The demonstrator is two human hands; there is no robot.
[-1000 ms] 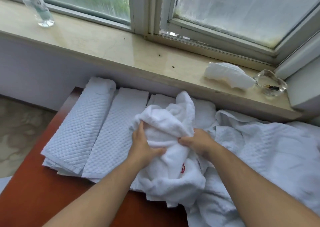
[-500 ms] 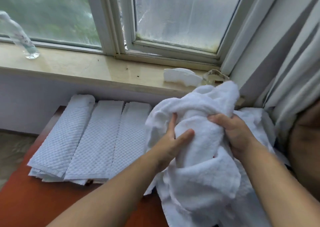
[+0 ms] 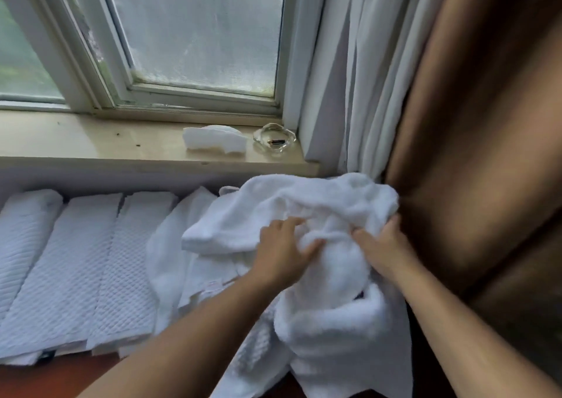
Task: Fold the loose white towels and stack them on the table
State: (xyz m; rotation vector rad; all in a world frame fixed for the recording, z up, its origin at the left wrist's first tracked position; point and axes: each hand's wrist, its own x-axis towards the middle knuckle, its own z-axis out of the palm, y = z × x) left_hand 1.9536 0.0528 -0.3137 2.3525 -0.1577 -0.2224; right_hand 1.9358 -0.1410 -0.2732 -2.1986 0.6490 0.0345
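Note:
A fluffy white towel (image 3: 331, 312) is bunched up in front of me, held above the right part of the table. My left hand (image 3: 281, 253) grips a fold in its middle. My right hand (image 3: 381, 247) grips the bunched cloth at its right side, close to the brown curtain. Three folded waffle-weave towels (image 3: 79, 273) lie side by side on the reddish-brown table (image 3: 45, 379) at the left. More loose white towels (image 3: 170, 251) lie under and left of the bunched one.
A stone window sill (image 3: 91, 145) runs behind the table, with a crumpled white cloth (image 3: 214, 140) and a glass ashtray (image 3: 274, 142) on it. White sheer curtains (image 3: 362, 93) and a brown curtain (image 3: 474, 142) hang at the right.
Both hands have carried the bunched towel to the right, toward the curtain, and my view has turned right with them. The folded towels stay where they were.

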